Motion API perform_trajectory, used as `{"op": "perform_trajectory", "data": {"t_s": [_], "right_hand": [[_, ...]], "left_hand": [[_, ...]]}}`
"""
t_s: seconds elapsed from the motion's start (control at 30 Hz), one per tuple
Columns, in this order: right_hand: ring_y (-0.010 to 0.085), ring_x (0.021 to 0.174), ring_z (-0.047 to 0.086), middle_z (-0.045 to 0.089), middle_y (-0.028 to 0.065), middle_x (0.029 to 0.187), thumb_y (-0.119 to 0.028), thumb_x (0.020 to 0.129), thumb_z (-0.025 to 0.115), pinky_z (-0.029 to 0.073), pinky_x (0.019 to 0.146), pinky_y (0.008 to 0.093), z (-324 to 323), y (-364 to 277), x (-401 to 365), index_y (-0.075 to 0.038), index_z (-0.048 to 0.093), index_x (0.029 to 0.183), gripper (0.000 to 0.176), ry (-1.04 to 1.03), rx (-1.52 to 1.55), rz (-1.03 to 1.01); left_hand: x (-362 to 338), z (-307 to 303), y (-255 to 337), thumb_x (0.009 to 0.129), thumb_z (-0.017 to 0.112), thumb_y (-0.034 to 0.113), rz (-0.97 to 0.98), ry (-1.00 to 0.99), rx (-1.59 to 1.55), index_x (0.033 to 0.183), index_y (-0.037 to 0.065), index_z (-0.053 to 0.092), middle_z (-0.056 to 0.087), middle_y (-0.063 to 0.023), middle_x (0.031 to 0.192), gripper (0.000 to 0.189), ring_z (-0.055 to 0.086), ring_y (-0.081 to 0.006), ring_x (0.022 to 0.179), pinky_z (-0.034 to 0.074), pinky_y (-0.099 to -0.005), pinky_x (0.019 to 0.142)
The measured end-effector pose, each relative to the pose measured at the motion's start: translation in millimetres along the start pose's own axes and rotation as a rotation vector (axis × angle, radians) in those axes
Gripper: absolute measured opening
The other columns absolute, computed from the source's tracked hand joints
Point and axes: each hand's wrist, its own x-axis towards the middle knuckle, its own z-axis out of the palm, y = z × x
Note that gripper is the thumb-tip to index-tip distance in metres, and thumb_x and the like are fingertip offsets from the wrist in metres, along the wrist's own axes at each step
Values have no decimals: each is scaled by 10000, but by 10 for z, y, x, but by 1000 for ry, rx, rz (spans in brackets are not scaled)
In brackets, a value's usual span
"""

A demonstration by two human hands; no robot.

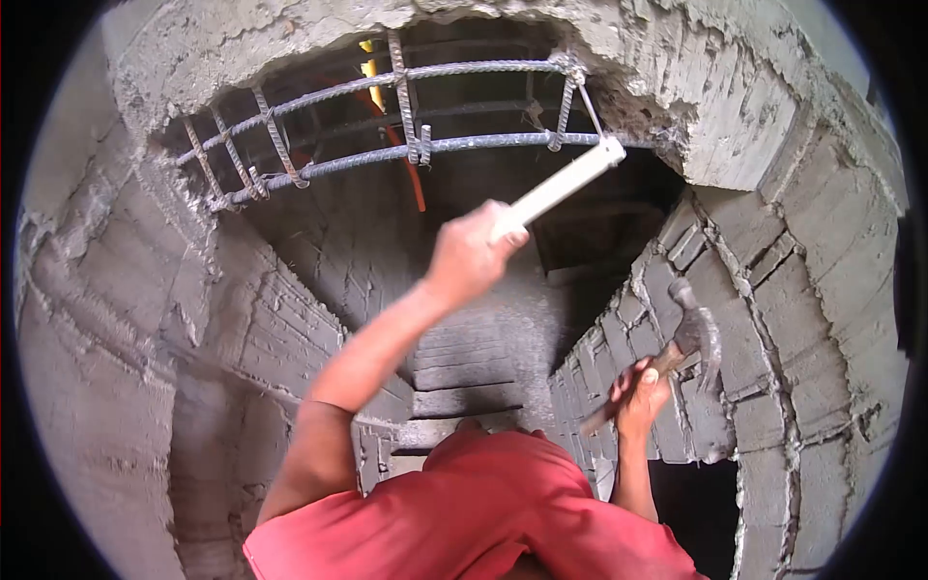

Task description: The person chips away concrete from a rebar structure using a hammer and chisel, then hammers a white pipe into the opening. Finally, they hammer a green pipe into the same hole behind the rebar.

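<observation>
My left hand [472,253] reaches up and forward, its fingers wrapped round the lower end of a white tube-like bar [563,189]. The bar slants up to the right, and its far end overlaps the lower rebar in this view. From near that end a thin metal rod [591,108] runs up to the broken concrete. Lower on the right, my right hand [640,394] grips the wooden handle of a claw hammer [698,333]. The worn, dusty hammer head points up, beside the rough block wall.
Bent rebar [483,144] crosses an opening under a broken concrete edge [657,58]. Rough block walls [773,290] close in on both sides. Steps [464,398] lie below me. An orange strip [414,182] hangs behind the bars, and a dark gap [691,507] sits at lower right.
</observation>
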Motion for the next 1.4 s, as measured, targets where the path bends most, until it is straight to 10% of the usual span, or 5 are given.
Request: {"op": "perform_trajectory", "data": {"t_s": [0.5,0.87,1.0,1.2,1.4], "right_hand": [[139,583,467,459,56,744,-674,843,632,445,532,285,878,-249,658,-64,437,984,655,-533,615,-202],[168,527,488,481,40,720,-734,899,457,468,512,338,1952,-435,1027,-154,453,982,586,-320,1221,-664],[179,474,438,439,30,684,-706,910,497,426,465,334,2364,-363,1359,-124,455,946,585,-515,931,-88],[163,493,476,453,24,676,-795,869,409,478,509,315,2276,-481,1063,-166,445,931,633,-125,1247,-696],[141,439,431,434,30,612,-628,972,469,402,417,283,2627,-371,1472,-80,463,890,554,-347,907,-220]], "left_hand": [[593,-844,584,943,648,261,68,44,730,899,74,513,633,-151,718,235,636,-379,629,457,-482,517],[570,-721,631,941,639,325,43,99,828,884,86,511,626,-128,717,277,636,-371,629,467,-479,508],[536,-719,618,944,635,324,54,81,826,885,85,512,630,-129,720,276,635,-375,626,466,-482,504],[620,-820,513,945,635,326,92,78,829,867,79,514,631,-136,724,286,629,-383,623,464,-480,501],[639,-846,405,943,644,316,134,75,764,863,78,506,606,-136,671,286,622,-382,607,451,-483,498]]}}
